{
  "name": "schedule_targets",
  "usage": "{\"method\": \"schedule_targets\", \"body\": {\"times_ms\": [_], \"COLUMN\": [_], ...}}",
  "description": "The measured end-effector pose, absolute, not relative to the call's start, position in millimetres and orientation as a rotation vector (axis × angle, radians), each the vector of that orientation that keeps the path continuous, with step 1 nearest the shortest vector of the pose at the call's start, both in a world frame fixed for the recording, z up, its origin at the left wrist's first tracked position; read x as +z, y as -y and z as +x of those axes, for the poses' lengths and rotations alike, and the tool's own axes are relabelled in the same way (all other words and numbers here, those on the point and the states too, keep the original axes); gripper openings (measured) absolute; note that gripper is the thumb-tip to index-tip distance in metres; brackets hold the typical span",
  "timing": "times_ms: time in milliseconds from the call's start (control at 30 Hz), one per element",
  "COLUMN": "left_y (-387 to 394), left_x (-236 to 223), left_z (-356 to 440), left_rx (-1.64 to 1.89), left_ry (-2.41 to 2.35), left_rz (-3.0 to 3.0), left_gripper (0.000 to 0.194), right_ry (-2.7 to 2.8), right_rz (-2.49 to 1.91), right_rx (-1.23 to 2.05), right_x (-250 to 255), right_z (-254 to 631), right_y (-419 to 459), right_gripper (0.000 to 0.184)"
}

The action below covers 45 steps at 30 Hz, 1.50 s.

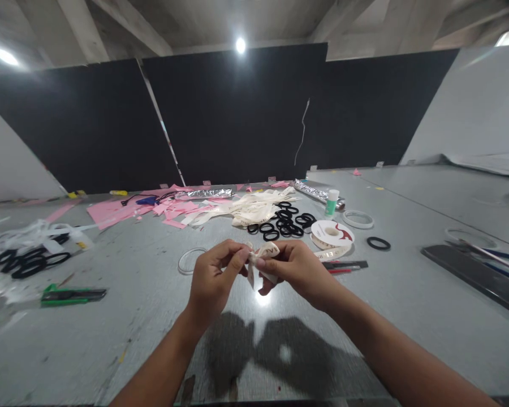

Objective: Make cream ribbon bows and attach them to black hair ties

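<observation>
Between both hands, above the grey table, is a cream printed ribbon [273, 250] gathered into a knot or bow shape. My left hand [216, 271] pinches its left side between thumb and fingertips. From the right, my right hand [294, 265] pinches the ribbon with thumb and forefinger, and a loop stands up above that thumb. A ribbon tail hangs below the fingers. Whatever the ribbon may be tied around is hidden by the fingers. Behind the hands lie cut cream ribbon strips [254, 209] and a pile of black hair ties [286, 220].
A ribbon spool [332, 233], a glue stick [331, 202] and a single black ring [378, 243] sit right of the pile. A green utility knife [72, 295] lies at left. Pink scraps [114, 210] spread at the back. A dark tray [470, 274] stands far right.
</observation>
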<state>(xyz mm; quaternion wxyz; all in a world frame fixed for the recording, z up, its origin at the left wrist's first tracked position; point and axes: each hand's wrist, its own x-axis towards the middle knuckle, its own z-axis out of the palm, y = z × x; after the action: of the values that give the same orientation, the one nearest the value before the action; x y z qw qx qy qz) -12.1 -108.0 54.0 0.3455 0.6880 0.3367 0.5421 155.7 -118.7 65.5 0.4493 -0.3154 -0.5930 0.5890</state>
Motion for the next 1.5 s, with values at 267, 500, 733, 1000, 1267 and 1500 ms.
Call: {"method": "schedule_targets", "body": {"times_ms": [267,500,733,1000,1267,1500], "left_y": [107,100,95,90,88,89], "left_x": [53,49,44,36,35,35], "left_z": [-11,-12,-10,-11,-12,-11], "left_rx": [1.399,1.498,1.469,1.476,1.328,1.270], "left_ry": [-0.848,-0.944,-0.995,-1.098,-1.078,-1.049], "left_rz": [1.665,1.577,1.511,1.668,1.782,1.789], "left_gripper": [0.019,0.019,0.024,0.024,0.024,0.022], "right_ry": [1.481,1.727,1.893,1.506,1.533,1.546], "right_rz": [-0.770,-1.216,-1.667,-0.927,-0.980,-0.958], "right_rx": [1.456,1.303,0.231,0.879,0.957,1.071], "right_x": [67,33,18,33,42,38], "right_z": [156,163,168,148,153,153], "right_y": [119,93,82,98,98,93], "right_gripper": [0.027,0.029,0.031,0.025,0.021,0.024]}}
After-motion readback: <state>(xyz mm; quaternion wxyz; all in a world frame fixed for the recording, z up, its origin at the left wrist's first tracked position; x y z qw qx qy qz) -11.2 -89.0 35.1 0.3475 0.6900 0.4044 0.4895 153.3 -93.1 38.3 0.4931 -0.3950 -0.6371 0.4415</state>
